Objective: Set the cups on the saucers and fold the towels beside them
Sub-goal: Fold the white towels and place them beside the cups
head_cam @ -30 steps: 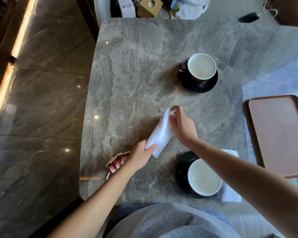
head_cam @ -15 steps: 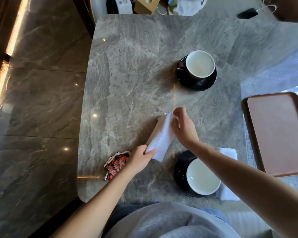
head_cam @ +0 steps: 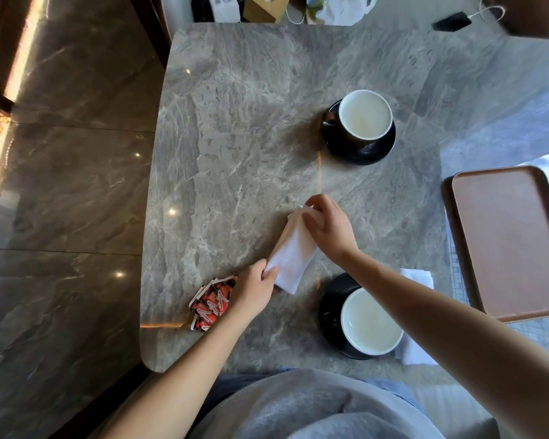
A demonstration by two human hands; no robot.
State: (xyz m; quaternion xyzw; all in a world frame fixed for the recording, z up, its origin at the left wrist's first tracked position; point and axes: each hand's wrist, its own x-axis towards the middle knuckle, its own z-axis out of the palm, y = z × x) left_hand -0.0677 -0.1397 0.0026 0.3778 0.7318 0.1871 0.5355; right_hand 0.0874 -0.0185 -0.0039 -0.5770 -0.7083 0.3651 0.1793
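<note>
I am in the middle of folding the second towel (head_cam: 293,253), a narrow white strip lying slantwise on the grey worktop (head_cam: 235,137) between the two cups. My left hand (head_cam: 254,291) pinches its near end and my right hand (head_cam: 327,226) pinches its far end, fingers closed on the cloth. Both cups already sit on their black saucers: the far cup (head_cam: 365,117) on the far saucer (head_cam: 377,150), the near cup (head_cam: 370,321) on the near saucer (head_cam: 328,308), with a folded towel (head_cam: 417,277) showing just beyond my right forearm beside it. Next, I judge, the strip needs flattening and carrying up beside the far saucer. There is open room left of that cup; the sauce packets (head_cam: 211,301) lie touching my left hand, near the worktop's front edge, and the brown tray (head_cam: 504,242) keeps well to the right.
</note>
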